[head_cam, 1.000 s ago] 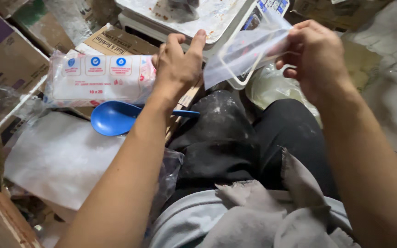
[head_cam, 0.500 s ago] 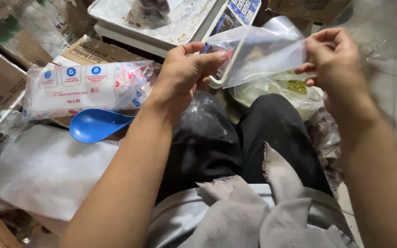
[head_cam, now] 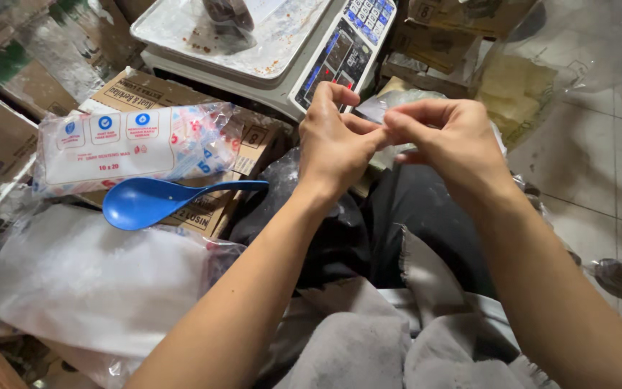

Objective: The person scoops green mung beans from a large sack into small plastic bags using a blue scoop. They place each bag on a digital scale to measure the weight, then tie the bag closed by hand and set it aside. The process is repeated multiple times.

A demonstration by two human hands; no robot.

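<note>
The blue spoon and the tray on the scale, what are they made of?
The blue spoon looks like plastic: one even bright colour with a soft sheen. The scale's tray seems to be metal, perhaps steel: silvery grey and dully reflective, with crumbs on it. The look alone cannot settle it.

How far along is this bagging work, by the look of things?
Early, it seems. Done: a dark small filled bag lies on the floor tiles and a dark heap sits on the scale pan. In hand: the left hand and right hand meet fingertip to fingertip over a thin clear bag, mostly hidden. Left: the blue scoop lies empty beside a full pack of bags.
</note>
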